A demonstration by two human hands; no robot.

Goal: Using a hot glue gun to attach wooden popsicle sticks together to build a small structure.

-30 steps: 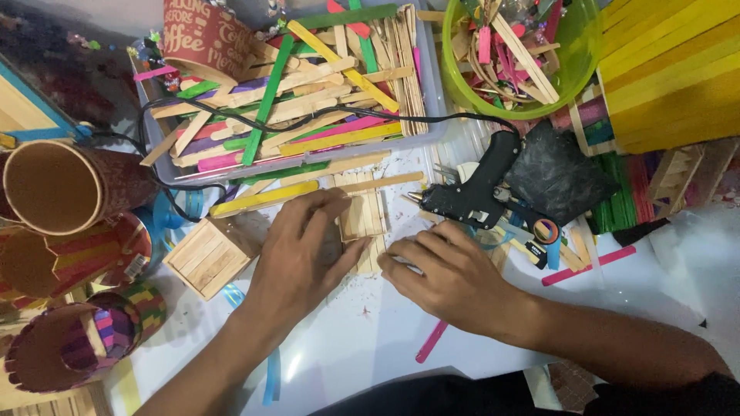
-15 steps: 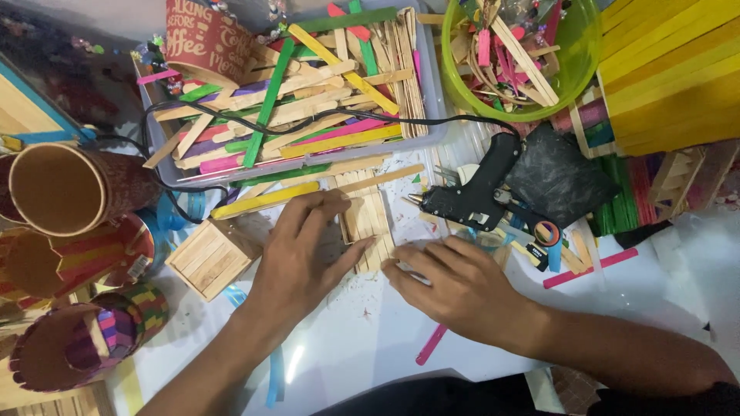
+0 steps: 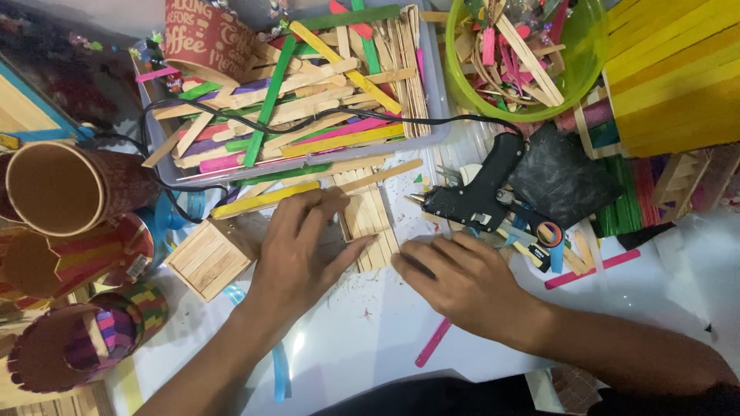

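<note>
Our left hand (image 3: 297, 258) lies flat, fingers spread, on the stick panel (image 3: 368, 223) mid-table. Our right hand (image 3: 462, 281) rests open beside it, near the glue gun (image 3: 478, 192).

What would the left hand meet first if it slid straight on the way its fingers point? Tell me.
The left hand points up and right across the panel of plain wooden sticks it already touches. Beyond that, probably the loose sticks along the grey tray's front edge.

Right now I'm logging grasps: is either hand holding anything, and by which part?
Nothing is lifted. The left hand and right hand press flat on the wooden stick panel, at its lower edge.
</note>
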